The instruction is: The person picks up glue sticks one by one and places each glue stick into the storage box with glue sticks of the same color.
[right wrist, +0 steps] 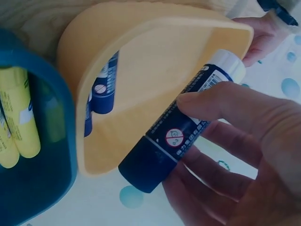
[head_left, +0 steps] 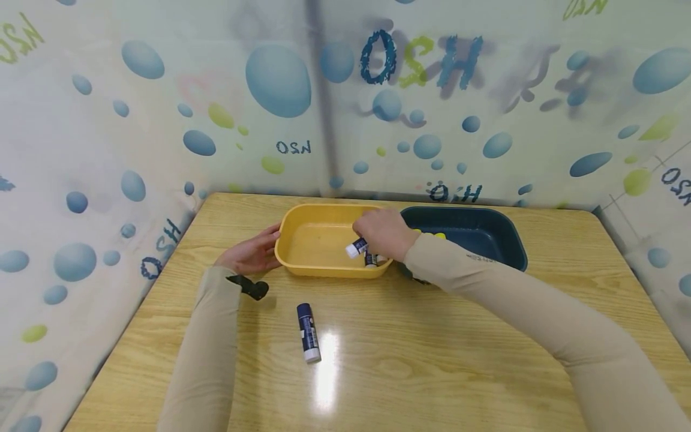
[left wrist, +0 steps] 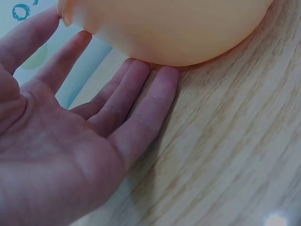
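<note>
My right hand (head_left: 383,233) pinches a navy glue stick (right wrist: 181,125) with a white end, between thumb and fingers, over the right side of a yellow bin (head_left: 313,243). Inside that bin, at its right end, lie navy glue sticks (right wrist: 106,87), partly hidden by the wall and my hand. My left hand (head_left: 251,252) touches the bin's left side with its fingertips, the fingers fairly straight and the palm turned up, as the left wrist view shows. Another navy glue stick (head_left: 308,333) lies alone on the table in front of the bin.
Close to the yellow bin's right side stands a dark blue bin (head_left: 486,234) with yellow glue sticks (right wrist: 21,110) in it, partly behind my right arm. Both bins stand near the back edge of the wooden table (head_left: 432,360). A patterned curtain (head_left: 345,108) hangs behind.
</note>
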Motion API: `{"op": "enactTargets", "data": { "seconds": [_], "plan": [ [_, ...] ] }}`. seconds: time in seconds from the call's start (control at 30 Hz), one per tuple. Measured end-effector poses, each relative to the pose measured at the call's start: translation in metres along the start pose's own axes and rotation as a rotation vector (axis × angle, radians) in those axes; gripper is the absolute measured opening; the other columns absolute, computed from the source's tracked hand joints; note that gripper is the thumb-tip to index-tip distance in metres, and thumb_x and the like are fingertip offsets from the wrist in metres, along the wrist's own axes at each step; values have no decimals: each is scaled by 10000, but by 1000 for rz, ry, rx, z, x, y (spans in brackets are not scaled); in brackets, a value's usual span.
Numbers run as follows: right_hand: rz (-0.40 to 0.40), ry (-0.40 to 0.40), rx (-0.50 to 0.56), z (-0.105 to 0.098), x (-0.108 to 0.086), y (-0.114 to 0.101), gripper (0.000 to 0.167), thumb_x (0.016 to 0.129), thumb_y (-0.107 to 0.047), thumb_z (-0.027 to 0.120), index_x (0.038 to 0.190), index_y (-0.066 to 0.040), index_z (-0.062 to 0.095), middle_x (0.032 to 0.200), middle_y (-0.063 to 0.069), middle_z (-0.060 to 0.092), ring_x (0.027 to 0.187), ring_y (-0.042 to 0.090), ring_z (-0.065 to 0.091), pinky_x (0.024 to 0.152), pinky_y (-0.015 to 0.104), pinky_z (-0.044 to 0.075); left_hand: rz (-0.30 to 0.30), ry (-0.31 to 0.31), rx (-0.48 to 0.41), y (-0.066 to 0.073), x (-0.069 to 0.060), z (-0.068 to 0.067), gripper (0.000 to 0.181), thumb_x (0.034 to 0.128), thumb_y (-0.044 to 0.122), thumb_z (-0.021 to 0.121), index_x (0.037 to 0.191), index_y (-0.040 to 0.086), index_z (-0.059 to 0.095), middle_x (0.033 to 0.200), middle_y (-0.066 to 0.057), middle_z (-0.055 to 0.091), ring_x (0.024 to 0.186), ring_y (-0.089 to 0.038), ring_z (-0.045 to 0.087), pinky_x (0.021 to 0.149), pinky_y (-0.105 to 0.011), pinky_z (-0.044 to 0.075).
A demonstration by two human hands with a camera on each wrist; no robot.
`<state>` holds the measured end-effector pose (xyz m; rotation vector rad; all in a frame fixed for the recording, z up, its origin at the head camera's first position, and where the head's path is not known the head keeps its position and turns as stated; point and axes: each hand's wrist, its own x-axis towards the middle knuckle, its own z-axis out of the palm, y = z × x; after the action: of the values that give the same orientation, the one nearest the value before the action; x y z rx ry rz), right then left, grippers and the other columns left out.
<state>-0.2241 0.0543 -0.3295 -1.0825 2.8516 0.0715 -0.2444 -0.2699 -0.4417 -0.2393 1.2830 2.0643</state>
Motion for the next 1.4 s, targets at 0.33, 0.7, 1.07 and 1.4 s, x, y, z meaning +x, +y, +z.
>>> {"op": "enactTargets", "data": {
  "seconds": [0.33, 0.7, 1.07, 1.4],
  "plan": [
    [-32, -93, -20, 9, 22, 8, 74, 887, -23, 670, 916, -90, 680, 857, 39, 613, 749, 195, 508, 652, 307, 457, 4, 4, 18, -1, -1, 0, 549, 1059, 253, 398, 1554, 323, 170, 1538, -34, 194, 1302, -199, 322, 985, -380, 432],
    [-168, -224, -94, 15, 43, 19, 97, 881, -30, 679, 926, -116, 672, 937, 24, 609, 822, 185, 514, 695, 310, 467, 16, 11, 31, 1, -1, 0, 570, 1042, 266, 452, 1550, 314, 198, 1544, -50, 197, 1299, -210, 327, 1002, -389, 419],
    [-263, -255, -241, 35, 57, 15, 155, 949, -48, 602, 821, -112, 660, 833, 28, 585, 702, 162, 432, 650, 287, 431, 8, 10, 24, -1, 0, 0, 566, 1045, 266, 438, 1551, 318, 190, 1541, -48, 198, 1293, -212, 323, 998, -392, 423],
    [-350, -227, -412, 49, 62, -7, 145, 966, -57, 580, 918, -102, 709, 889, 45, 666, 690, 133, 527, 619, 268, 483, 12, -5, 45, 0, 0, 0, 556, 1053, 261, 415, 1552, 321, 177, 1536, -44, 208, 1274, -199, 351, 1008, -391, 413]
  ]
}}
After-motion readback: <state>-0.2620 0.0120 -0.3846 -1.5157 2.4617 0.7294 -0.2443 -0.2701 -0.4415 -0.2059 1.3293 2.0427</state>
